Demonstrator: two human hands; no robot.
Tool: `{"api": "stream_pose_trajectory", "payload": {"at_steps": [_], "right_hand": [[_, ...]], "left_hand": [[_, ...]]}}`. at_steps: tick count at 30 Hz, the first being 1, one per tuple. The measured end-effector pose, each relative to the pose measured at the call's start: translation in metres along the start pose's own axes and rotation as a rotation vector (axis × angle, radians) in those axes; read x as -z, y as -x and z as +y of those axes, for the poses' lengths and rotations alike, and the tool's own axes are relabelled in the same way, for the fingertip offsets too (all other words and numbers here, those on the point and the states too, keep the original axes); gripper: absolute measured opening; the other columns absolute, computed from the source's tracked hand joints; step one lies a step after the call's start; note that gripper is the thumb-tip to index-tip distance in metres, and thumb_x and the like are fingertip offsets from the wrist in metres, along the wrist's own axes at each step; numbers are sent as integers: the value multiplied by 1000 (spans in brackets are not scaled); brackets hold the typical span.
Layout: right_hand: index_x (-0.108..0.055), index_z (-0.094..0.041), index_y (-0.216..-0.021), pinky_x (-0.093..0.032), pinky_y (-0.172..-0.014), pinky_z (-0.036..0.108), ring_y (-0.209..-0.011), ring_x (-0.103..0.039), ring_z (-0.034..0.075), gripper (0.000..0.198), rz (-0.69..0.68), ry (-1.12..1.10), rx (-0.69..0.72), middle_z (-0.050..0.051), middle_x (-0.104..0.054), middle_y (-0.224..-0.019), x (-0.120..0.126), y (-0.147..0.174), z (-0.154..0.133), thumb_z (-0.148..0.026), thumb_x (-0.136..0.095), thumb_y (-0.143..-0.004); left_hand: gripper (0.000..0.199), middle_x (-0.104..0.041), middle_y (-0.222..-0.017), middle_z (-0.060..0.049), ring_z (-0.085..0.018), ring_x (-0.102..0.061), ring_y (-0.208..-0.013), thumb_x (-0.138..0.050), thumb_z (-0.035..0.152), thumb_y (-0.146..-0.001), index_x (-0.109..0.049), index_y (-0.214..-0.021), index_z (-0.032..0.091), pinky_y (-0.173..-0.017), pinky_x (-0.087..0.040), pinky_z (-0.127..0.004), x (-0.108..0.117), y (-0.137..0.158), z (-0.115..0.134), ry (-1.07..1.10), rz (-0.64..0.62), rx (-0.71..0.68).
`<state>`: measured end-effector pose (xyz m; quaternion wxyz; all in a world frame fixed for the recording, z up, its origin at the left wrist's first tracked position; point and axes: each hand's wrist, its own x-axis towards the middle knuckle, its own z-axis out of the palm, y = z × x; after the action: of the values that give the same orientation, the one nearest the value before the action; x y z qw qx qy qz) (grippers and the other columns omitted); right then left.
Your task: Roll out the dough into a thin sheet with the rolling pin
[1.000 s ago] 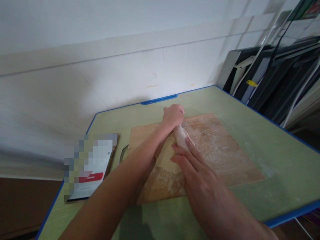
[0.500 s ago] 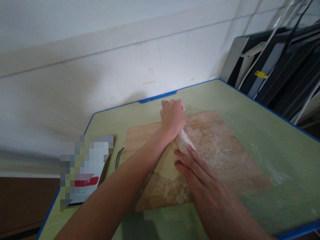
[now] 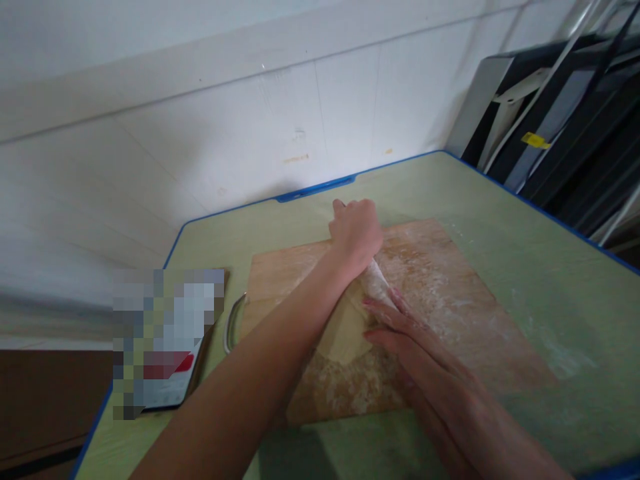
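One floured roll (image 3: 379, 279) slants across a thin sheet of dough (image 3: 345, 333), on the middle of a wooden board (image 3: 465, 313); the left hand (image 3: 357, 228) has a narrow grip, curled into a fist around the roll's far end; the right hand (image 3: 425, 343) has a wide grip, fingers stretched over the near end, fingertips touching it; loose flour dusts the board and the green table (image 3: 500, 207) to its right; a curved metal handle (image 3: 229, 327) shows at the board's left edge; farther left lies a flat white item (image 3: 167, 395), partly blurred; behind stands a wall (image 3: 240, 140).
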<state>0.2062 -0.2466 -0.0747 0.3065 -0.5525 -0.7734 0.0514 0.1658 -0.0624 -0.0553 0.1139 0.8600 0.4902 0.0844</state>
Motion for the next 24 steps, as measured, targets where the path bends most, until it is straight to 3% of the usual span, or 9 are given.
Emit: {"api": "stream_pose_trajectory", "payload": {"at_steps": [11,19,24], "right_hand": [[-59,-18,-109,-48,-95,27,-124,-48,17,46,-42,-116,-81,6,-57,-132,0,7,4,-4,-35,-72],[-52,-21,-122,-47,-99,37,-132,-38,20,56,-51,-233,-134,5,-51,-138,0,13,6,-3,-39,-71],[-58,-22,-108,-48,-98,35,-129,-41,21,44,-46,-204,-176,3,-47,-142,4,12,7,-4,-36,-74]], "left_hand": [[20,-60,-108,-17,-34,-42,-116,-53,6,-82,-64,-99,12,-81,-50,-42,-6,-4,11,-70,-24,-3],[21,-57,-111,-18,-34,-41,-117,-52,10,-85,-63,-103,11,-84,-49,-46,-7,-6,17,-82,-42,-17],[23,-57,-112,-18,-33,-41,-118,-50,12,-88,-62,-107,11,-85,-49,-46,-7,-7,20,-80,-54,-17]]}}
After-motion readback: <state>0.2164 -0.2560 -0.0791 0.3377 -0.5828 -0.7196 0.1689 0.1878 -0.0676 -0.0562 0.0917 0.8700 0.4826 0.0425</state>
